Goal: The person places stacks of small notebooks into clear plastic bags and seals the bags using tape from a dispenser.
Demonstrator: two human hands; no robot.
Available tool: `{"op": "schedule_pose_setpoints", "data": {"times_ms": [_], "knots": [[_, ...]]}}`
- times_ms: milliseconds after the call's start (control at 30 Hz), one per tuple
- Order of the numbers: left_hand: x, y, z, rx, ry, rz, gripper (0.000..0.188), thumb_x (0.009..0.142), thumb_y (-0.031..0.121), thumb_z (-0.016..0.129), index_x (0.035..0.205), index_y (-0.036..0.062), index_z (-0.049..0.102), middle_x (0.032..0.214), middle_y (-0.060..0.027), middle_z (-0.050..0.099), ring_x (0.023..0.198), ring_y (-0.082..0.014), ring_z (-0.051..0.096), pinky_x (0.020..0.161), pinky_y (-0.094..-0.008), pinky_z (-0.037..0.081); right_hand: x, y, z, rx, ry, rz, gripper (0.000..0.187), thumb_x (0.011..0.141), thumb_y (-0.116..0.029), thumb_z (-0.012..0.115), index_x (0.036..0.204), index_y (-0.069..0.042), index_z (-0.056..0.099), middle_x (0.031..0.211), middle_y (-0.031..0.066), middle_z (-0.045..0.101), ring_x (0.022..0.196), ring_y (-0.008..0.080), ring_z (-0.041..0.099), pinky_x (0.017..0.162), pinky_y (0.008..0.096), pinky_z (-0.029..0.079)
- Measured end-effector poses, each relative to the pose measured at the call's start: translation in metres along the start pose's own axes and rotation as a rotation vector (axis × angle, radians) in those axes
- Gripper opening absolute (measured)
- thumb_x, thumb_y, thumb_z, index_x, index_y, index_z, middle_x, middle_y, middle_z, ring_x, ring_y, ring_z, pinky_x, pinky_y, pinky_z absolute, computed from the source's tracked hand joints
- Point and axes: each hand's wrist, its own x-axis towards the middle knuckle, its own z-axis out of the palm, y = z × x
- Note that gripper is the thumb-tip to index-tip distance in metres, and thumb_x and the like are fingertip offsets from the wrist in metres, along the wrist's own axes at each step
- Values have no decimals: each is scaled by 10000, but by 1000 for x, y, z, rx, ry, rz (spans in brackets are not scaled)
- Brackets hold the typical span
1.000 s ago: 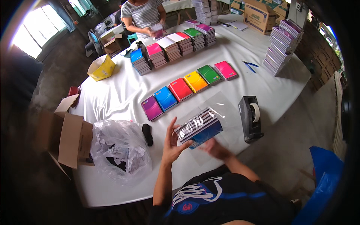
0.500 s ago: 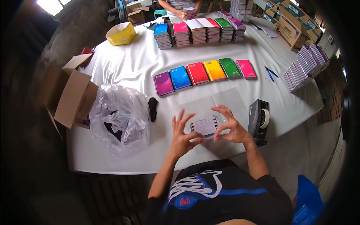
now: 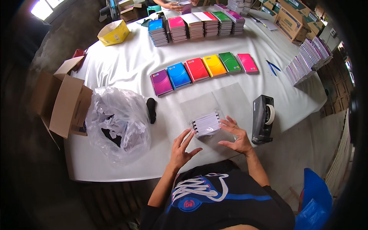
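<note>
Fingers [image 3: 233, 129] spread at either side, notebook stack [image 3: 207, 124] between

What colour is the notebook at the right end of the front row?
Pink notebook, head view.

The person wears a black shirt [image 3: 249, 214] with short sleeves; the left sleeve [image 3: 150, 212] and the right sleeve [image 3: 273, 194] look plain black. A large print fills much of the shirt's front: thick white zigzag strokes [image 3: 197, 186], edged in blue and a little pink, with a long white tail [image 3: 224, 188] curling into a hook. Near the strokes sits a rounded blue badge [image 3: 189, 204] with a red mark inside. A narrow bright blue stripe [image 3: 248, 198] runs from the print toward the shirt's right edge. The left hand [image 3: 182, 151] and right hand [image 3: 238, 140] are bare, as are both forearms [image 3: 257, 170].
</note>
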Motion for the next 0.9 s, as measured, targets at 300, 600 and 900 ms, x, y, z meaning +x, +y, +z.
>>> {"op": "schedule_pose_setpoints", "data": {"times_ms": [300, 600, 900], "knots": [[24, -15, -11, -50, -205, 183, 830, 578, 221, 828, 1317, 96, 471, 1343, -62, 475, 1140, -262, 503, 906, -351, 409, 31, -12, -7, -305, -356, -100, 668, 638, -173, 776, 1261, -205, 538, 1390, 7, 434, 1322, 203, 348, 1073, 538, 222], [62, 7, -25, 407, -471, 248, 765, 658, 242, 676, 1371, 263, 399, 1396, 93, 371, 1113, -202, 401, 848, -388, 354, 46, 0, -12, -19, -457, -189, 606, 671, -157, 733, 1245, -197, 542, 1378, 43, 442, 1318, 213, 351, 1068, 460, 286], [65, 26, -32, 531, -496, 323, 806, 646, 188, 670, 1390, 187, 360, 1402, 25, 365, 1219, -170, 382, 904, -408, 360, 119, -7, 10, 192, -151, 270, 228, 748, -115, 699, 959, -30, 679, 996, 93, 669, 898, 148, 633, 812, 274, 487]]}}
